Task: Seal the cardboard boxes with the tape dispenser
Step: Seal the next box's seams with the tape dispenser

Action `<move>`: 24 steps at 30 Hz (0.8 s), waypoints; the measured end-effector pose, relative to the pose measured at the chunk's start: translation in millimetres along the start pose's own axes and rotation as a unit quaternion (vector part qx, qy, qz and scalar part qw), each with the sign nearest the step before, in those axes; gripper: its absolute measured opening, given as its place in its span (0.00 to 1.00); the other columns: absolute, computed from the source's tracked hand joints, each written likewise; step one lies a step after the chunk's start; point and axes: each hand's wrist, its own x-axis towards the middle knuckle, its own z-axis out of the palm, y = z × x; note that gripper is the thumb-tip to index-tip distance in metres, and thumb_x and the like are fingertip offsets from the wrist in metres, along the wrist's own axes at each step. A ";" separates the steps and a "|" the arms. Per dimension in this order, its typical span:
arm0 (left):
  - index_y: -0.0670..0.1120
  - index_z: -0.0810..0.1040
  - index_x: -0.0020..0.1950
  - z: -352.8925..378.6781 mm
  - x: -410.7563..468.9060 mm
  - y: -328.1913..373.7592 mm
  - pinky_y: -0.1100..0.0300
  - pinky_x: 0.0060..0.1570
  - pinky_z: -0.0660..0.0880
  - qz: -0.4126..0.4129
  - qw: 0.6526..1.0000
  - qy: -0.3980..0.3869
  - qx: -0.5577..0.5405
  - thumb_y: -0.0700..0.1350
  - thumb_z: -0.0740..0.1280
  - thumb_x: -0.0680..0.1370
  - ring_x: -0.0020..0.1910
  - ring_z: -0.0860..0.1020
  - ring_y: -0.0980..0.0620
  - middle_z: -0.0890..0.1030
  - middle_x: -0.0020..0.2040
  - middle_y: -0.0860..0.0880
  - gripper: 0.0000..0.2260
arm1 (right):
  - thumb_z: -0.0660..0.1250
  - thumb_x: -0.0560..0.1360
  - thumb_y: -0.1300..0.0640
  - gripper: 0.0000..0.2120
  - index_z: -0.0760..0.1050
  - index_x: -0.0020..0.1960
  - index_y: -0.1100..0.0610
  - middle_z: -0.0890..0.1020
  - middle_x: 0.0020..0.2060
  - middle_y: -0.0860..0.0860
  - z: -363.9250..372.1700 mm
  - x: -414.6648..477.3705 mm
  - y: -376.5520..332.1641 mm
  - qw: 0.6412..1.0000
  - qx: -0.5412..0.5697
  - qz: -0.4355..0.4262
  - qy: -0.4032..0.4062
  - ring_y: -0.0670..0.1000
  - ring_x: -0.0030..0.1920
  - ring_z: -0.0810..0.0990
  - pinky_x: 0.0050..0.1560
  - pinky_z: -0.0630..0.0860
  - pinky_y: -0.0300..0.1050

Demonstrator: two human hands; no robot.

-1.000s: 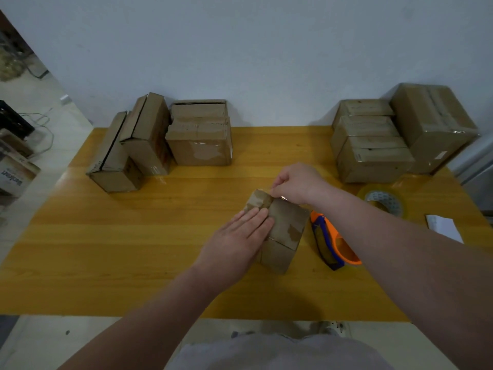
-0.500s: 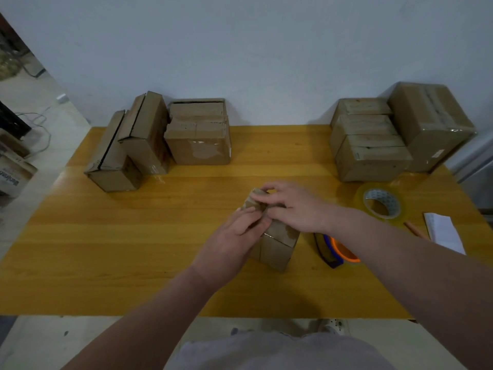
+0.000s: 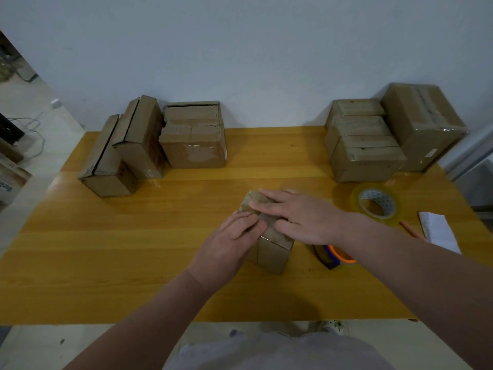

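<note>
Cardboard box [image 3: 270,253], brown with flaps down, is pressed by flat-fingered left hand [image 3: 226,247] and right hand [image 3: 301,214].

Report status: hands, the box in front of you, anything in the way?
Left hand flat on small box top. Right hand flat across it too. Tape dispenser lies unheld on table, right of box. Nothing in the way.

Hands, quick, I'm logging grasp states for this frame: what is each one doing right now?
Left hand: open, fingers flat against the small cardboard box.
Right hand: open, fingers pressing flat on the box top, holding nothing.
</note>
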 end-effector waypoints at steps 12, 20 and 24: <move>0.40 0.79 0.62 -0.5 -1.6 -1.3 0.62 0.73 0.58 0.012 0.999 0.026 0.031 0.39 0.64 0.78 0.61 0.73 0.45 0.72 0.61 0.45 0.14 | 0.45 0.75 0.31 0.30 0.51 0.76 0.37 0.44 0.78 0.41 25.0 -23.1 -8.8 0.997 0.044 0.012 0.070 0.53 0.76 0.52 0.72 0.62 0.52; 0.43 0.78 0.64 0.3 -1.6 -4.4 0.57 0.66 0.69 0.000 1.000 0.007 0.031 0.42 0.65 0.78 0.60 0.75 0.45 0.74 0.61 0.46 0.15 | 0.49 0.74 0.30 0.36 0.42 0.78 0.41 0.39 0.77 0.40 27.7 -39.2 -0.2 0.990 0.068 0.073 0.097 0.49 0.78 0.46 0.73 0.47 0.44; 0.42 0.79 0.63 -0.2 -1.1 -2.9 0.61 0.71 0.61 0.000 0.999 0.017 0.034 0.42 0.63 0.79 0.60 0.75 0.45 0.74 0.60 0.45 0.14 | 0.48 0.72 0.26 0.39 0.49 0.78 0.43 0.42 0.77 0.42 39.9 -44.6 -7.4 0.994 0.004 0.008 0.106 0.49 0.77 0.46 0.74 0.49 0.47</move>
